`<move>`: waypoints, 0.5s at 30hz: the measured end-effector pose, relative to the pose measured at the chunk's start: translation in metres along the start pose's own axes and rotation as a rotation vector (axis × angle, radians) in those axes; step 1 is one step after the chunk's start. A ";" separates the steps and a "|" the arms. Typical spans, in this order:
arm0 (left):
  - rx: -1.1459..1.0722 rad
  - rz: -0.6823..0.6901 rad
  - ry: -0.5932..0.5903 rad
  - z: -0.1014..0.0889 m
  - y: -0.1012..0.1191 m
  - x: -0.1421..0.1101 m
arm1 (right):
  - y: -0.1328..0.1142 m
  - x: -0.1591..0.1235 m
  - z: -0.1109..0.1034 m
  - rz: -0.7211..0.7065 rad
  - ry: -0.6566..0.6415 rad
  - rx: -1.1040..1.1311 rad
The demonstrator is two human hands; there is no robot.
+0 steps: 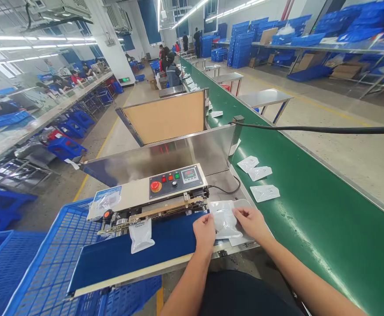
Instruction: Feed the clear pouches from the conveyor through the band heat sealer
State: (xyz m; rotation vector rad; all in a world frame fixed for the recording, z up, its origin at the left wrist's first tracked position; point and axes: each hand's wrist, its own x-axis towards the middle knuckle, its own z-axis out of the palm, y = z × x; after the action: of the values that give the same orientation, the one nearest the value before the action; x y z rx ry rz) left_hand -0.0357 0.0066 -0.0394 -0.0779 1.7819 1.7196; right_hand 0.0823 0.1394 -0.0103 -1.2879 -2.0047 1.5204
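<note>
left hand (pixel 204 230) | right hand (pixel 253 223) | both pinching white pouch (pixel 225 220) | beside blue belt (pixel 175 240)

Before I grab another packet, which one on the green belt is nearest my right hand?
The lone white packet, lowest in view on the green belt; the next pair lies farther up.

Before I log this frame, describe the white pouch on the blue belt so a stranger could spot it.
Find the control-panel machine, then the blue belt along its front. The white pouch lies there, left of the left hand, its top at the machine; unlike the held pouch, no hand touches it.
</note>
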 end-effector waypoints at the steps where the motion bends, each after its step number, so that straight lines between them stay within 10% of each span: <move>1: -0.044 -0.030 0.039 0.003 -0.002 0.006 | 0.003 0.007 0.000 0.005 0.020 -0.030; 7: -0.161 -0.081 0.161 -0.004 -0.003 0.034 | 0.003 0.045 0.032 0.042 -0.086 -0.044; 15: -0.229 0.009 0.284 -0.067 -0.005 0.029 | 0.001 0.044 0.078 0.035 -0.309 0.149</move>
State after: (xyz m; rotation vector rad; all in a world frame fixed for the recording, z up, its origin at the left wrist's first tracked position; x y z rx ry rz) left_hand -0.0840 -0.0440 -0.0625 -0.4317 1.7716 1.9928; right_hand 0.0045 0.1270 -0.0531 -1.0899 -2.0058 1.9459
